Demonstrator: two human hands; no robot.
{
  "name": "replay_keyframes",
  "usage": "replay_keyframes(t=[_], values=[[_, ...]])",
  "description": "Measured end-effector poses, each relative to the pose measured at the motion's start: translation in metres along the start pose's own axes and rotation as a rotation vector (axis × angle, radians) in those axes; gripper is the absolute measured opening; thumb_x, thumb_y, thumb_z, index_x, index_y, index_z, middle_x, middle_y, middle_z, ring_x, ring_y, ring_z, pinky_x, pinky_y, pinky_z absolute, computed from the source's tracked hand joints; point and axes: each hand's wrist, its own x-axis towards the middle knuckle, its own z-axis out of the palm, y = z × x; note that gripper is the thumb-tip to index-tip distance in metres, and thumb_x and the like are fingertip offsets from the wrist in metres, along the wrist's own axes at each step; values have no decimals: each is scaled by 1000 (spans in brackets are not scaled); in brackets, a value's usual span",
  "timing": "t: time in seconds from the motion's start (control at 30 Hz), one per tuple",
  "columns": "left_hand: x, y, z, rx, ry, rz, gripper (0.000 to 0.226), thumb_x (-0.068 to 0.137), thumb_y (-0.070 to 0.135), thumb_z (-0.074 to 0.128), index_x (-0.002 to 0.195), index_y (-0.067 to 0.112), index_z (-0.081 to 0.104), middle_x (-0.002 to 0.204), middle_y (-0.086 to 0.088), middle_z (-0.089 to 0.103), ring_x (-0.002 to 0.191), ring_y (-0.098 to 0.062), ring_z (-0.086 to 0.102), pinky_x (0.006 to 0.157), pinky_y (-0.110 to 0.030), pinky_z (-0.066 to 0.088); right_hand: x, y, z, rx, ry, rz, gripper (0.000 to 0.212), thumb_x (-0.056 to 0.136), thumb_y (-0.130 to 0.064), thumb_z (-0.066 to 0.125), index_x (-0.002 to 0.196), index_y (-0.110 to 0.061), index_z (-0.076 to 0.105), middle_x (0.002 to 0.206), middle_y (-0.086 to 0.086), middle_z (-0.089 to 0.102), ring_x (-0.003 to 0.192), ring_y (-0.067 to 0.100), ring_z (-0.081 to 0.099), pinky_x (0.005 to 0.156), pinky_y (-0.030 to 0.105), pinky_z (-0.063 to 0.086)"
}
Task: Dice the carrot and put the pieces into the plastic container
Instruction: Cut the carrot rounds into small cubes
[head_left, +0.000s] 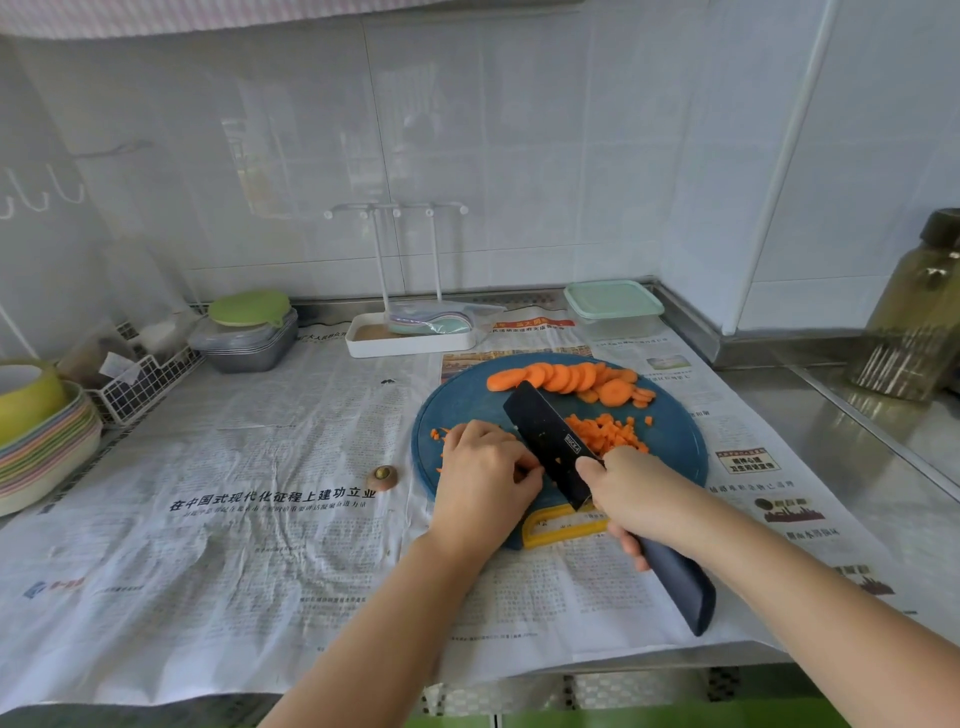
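The right hand (639, 488) is clamped round the grip of a black knife (550, 441), forefinger laid up against the blade's near side. The dark handle sticks out behind the hand toward the table's front edge. The blade points away and left, its edge down on the board (467, 400).

The left hand (485, 467) is just left of the blade, knuckles up, fingers curled down and pinching a carrot piece (521, 474) against the board. Only a sliver of orange shows between thumb and fingers, touching or almost touching the blade; I cannot tell which. A few small scraps (436, 434) lie on the board left of this hand.

Right of the blade sits a heap of dice (608, 434). Behind it, along the board's far rim, a row of round slices (566, 376) overlaps like fallen tiles. The board is round and blue, with a yellow handle (561, 525) at its near edge, under the hands.

The container (613, 306) stands well behind the board, near the wall, with its pale green lid on. None of the carrot is in it.

The board lies on newspaper (260, 493) spread over a steel table (831, 415). A cut-off carrot end (383, 476) lies on the paper left of the board. Farther back stand a white rack (410, 332), a green-lidded tub (249, 327) and a wire basket (145, 379). Stacked bowls (47, 441) are at far left and a blurred bottle (914, 322) at far right.
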Motion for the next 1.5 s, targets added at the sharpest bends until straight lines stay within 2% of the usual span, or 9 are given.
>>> replay_keyframes(t=[0.23,0.37,0.6,0.83,0.93,1.03,1.17,1.27,1.5], values=[[2,4,-1,-138,107,11,34,94,34,46,106,16,72,109,3,68,106,-17,54,90,-37,47,-2,3,-22,345,-93,-115,40,101,-34,40,73,-7,47,43,6,46,33,19,41,38,23,39],[-3,22,-10,-162,-254,153,56,99,50,18,150,29,17,159,8,6,146,-9,-8,118,-27,-4,-7,-5,-31,477,-155,-106,42,100,-38,43,72,-7,49,45,6,46,34,18,41,38,23,39],[-4,12,-3,-40,-431,60,70,89,65,-1,149,30,-6,156,16,-7,140,4,-20,118,-27,-9,-14,3,-46,505,-202,-87,43,100,-40,43,71,-10,48,44,2,46,32,15,40,37,20,39],[9,13,-9,180,-367,-15,42,102,28,37,144,28,38,148,5,39,144,-18,20,120,-40,3,-19,33,-89,38,18,-254,28,100,-28,47,86,-4,51,41,1,49,30,15,44,39,21,39],[24,19,-6,239,-265,41,29,91,8,57,114,23,68,94,-1,70,96,-21,63,115,-54,21,-8,51,-110,-73,182,-266,22,99,-27,48,90,-7,50,42,2,52,29,13,47,37,21,39],[42,33,-2,234,-123,23,21,79,2,70,92,17,74,65,-2,69,63,-18,65,113,-51,27,4,69,-119,-75,290,-246,20,100,-27,46,92,-9,50,45,3,51,28,12,47,35,21,38],[56,81,9,169,-310,32,31,95,29,54,124,18,60,110,-3,68,110,-20,56,105,-29,34,11,87,-114,-112,247,-205,28,100,-30,46,87,-6,51,48,3,51,32,14,49,36,22,40],[59,105,38,118,-469,110,48,101,36,39,147,22,33,151,3,34,137,-16,32,106,-28,33,9,93,-115,-76,257,-211,29,100,-33,45,87,-8,52,51,2,50,33,13,48,37,21,41],[83,101,76,232,-710,197,49,104,33,27,151,20,21,158,4,19,145,-16,14,115,-31,18,5,105,-122,17,251,-209,26,101,-30,43,98,-6,55,58,6,53,33,11,47,37,19,39]])
